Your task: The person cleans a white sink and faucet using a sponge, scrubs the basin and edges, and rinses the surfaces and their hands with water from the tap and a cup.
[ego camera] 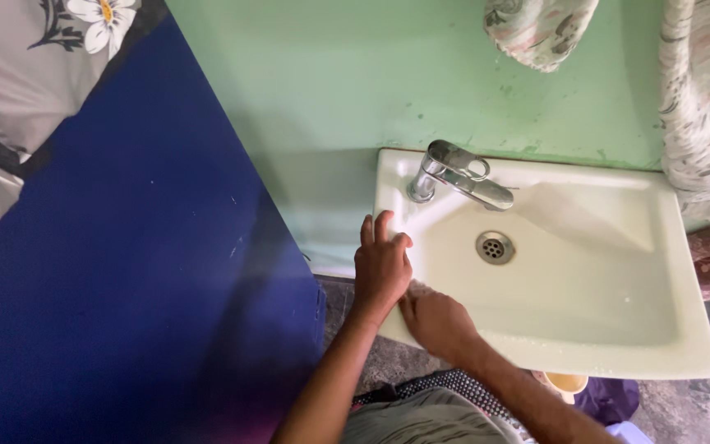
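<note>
No packages, labels, signs or screens are seen anywhere in the view, and nothing printed or written is shown.

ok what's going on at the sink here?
A person stands at a pale wall-mounted sink with both hands at its left edge. The left hand lies flat on the rim, fingers pointing toward the chrome tap. The right hand presses on the rim just beside it, touching the left hand; whether it holds anything is hidden. No water stream shows from the tap. The drain is uncovered. Patterned cloth hangs on the green wall to the right.
</note>
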